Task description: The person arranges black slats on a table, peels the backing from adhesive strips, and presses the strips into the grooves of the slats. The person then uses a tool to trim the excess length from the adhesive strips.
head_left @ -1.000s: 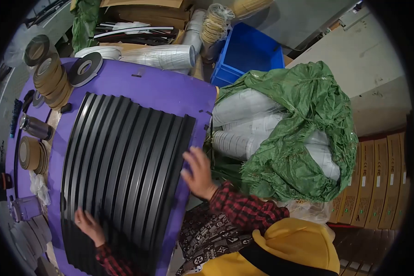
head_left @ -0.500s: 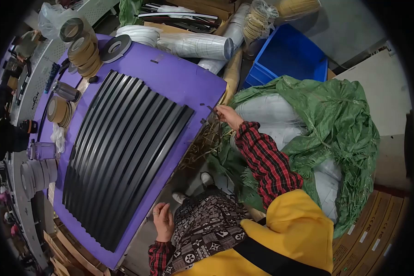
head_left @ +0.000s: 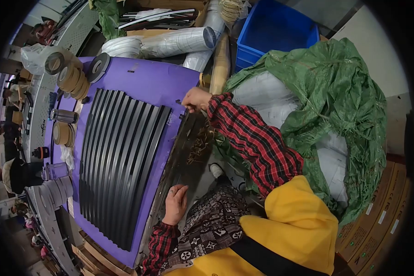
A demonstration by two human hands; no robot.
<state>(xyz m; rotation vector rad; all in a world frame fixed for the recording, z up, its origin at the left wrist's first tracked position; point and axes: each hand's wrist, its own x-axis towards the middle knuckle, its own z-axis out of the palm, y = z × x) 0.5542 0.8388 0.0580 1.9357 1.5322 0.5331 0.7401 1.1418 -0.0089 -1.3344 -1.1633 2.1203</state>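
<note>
Right hand and left hand pinch one black strip at the purple board's 3 o'clock edge; ribbed black strips lie at its centre.

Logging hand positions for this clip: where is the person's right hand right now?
In the head view, the right hand is at the far right edge of the purple board, just past the black strips.

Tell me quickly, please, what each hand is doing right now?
Left hand: fingers curled at the near edge of the purple board; whether it grips anything cannot be told.
Right hand: pinched shut on the far end of a dark strip.
</note>
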